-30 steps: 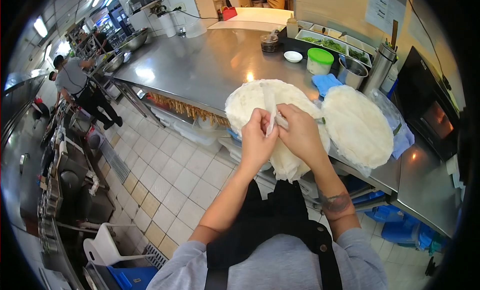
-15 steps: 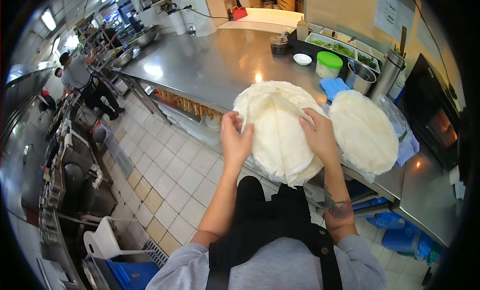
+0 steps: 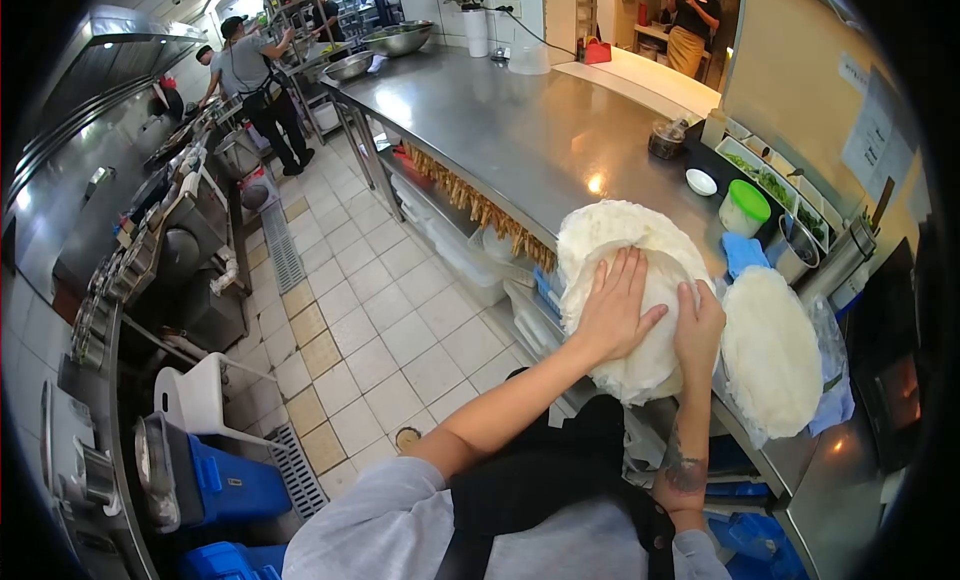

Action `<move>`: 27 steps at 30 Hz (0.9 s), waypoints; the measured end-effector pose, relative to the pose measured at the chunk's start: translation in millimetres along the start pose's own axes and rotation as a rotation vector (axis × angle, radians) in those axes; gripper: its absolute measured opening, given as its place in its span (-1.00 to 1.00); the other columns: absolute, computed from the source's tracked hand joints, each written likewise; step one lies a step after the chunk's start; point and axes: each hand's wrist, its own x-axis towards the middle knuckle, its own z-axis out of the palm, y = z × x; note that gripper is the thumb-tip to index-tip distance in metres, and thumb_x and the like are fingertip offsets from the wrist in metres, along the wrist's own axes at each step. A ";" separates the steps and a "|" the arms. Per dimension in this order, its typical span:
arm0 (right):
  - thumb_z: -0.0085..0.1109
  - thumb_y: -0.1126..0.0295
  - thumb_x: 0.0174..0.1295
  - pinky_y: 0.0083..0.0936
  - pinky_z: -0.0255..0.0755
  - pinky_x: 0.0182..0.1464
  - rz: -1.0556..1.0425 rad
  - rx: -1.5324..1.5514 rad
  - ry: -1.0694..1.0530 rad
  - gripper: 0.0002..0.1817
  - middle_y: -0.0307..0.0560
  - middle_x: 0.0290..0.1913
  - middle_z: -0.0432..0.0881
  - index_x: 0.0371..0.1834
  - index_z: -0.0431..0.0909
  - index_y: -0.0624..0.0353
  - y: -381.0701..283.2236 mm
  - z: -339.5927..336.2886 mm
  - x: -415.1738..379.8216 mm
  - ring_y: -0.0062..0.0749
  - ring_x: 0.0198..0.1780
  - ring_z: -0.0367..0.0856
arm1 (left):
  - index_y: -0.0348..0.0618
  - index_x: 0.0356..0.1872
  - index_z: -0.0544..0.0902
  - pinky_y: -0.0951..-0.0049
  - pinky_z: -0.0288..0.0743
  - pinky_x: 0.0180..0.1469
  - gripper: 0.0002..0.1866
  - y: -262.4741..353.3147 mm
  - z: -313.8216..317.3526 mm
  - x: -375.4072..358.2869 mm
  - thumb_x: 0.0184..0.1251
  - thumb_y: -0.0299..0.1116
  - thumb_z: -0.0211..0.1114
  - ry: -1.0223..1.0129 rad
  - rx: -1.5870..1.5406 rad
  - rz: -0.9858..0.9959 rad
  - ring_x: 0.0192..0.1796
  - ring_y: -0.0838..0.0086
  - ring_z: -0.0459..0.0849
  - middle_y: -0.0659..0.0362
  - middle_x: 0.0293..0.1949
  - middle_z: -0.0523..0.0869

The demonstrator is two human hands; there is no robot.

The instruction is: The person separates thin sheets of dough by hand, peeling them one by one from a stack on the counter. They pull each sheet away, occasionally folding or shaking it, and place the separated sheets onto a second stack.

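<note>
A stack of thin, pale round sheets [image 3: 605, 225] lies at the near edge of the steel counter, with a folded sheet on top. My left hand [image 3: 618, 308] lies flat on the folded sheet, fingers spread and pointing away from me. At the right side of the same sheet is my right hand [image 3: 697, 325], its fingers curled round the sheet's edge. To the right of it a second pale round stack [image 3: 770, 355] rests on clear plastic, beside a blue cloth [image 3: 743, 252].
The steel counter [image 3: 500, 115] runs away to the upper left. A green-lidded tub [image 3: 745, 208], a small white bowl [image 3: 701, 182] and trays of greens [image 3: 775, 188] stand at its right. Co-workers [image 3: 250, 75] are at the far left; a white chair [image 3: 200, 395] is nearer.
My left hand has moved from the stack's left edge onto the top sheet and flattened there. The view has turned left, and a person now shows in the opening at the back.
</note>
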 end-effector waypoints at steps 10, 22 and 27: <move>0.01 0.37 0.43 -0.71 0.36 -0.19 0.127 0.586 0.167 -0.82 -0.31 -0.33 0.56 -0.28 0.51 0.24 3.7 -57.9 2.4 -0.70 -0.31 0.45 | -0.49 0.38 0.14 -0.01 -0.19 0.49 -0.24 -5.2 -9.4 6.3 0.46 0.05 -0.11 -0.155 -0.070 -0.054 0.50 -0.11 0.00 -0.33 0.42 0.10; 0.06 0.37 0.41 -0.55 0.48 -0.02 0.051 0.724 0.582 -0.81 -0.12 -0.11 0.64 -0.09 0.53 0.28 -3.2 -138.7 -6.6 -0.50 -0.11 0.61 | -0.51 0.41 0.07 -0.03 -0.29 0.50 -0.19 1.9 -0.8 12.4 0.46 0.09 -0.12 -0.230 0.072 -0.114 0.52 -0.19 -0.14 -0.42 0.44 -0.03; 0.01 0.35 0.43 -0.43 0.52 0.09 0.114 0.717 0.830 -0.66 0.01 0.08 0.59 0.15 0.46 0.34 -32.6 -161.9 -5.8 -0.33 0.04 0.61 | -0.50 0.42 0.05 -0.02 -0.29 0.51 -0.17 1.5 1.3 11.9 0.45 0.10 -0.11 -0.245 0.094 -0.124 0.53 -0.19 -0.16 -0.41 0.45 -0.05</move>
